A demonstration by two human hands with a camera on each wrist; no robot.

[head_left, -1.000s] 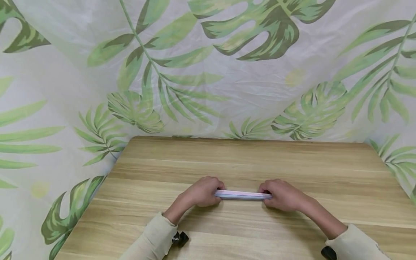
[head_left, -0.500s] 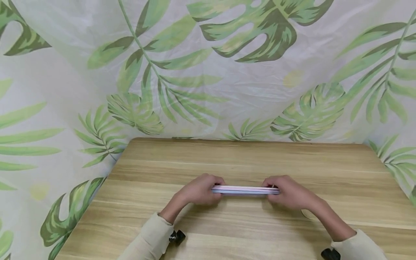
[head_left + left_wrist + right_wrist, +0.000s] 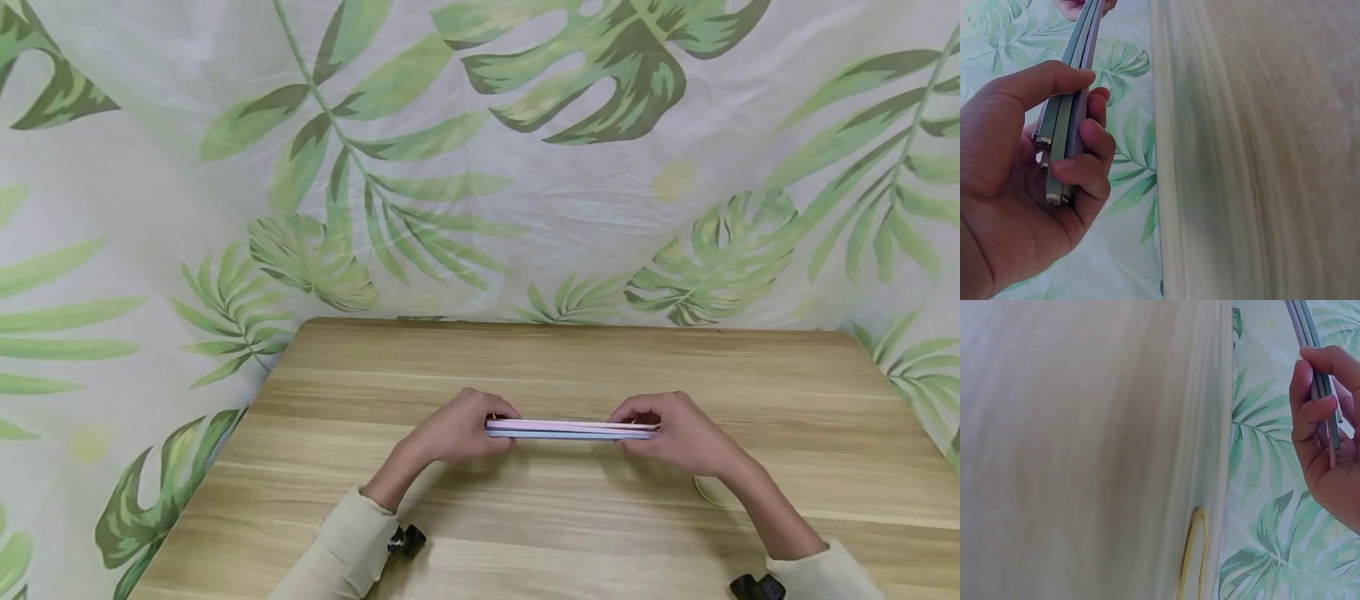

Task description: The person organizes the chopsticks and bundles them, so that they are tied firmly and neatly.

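Note:
A small bundle of slim, straight pastel pencils (image 3: 566, 430), pink, blue and green, lies level between my two hands above the table. My left hand (image 3: 457, 427) holds one end with curled fingers and thumb. In the left wrist view, the pencils' blunt ends (image 3: 1057, 199) stick out unevenly beside the palm. At the other end, my right hand (image 3: 686, 435) pinches the bundle between thumb and fingertips. The right wrist view has the same pencils (image 3: 1321, 384) running up out of those fingers, their lower ends at different heights.
On the wooden table (image 3: 555, 533), a thin yellow loop like a rubber band (image 3: 1192, 550) lies beneath my right forearm. A leaf-patterned cloth (image 3: 480, 167) hangs behind the table and along its sides. Black wrist cameras (image 3: 407, 542) sit at both cuffs.
Both hands have risen from near the tabletop with the pencils and moved a little farther apart. More of the bundle's length shows, and the yellow loop has come into sight by my right forearm.

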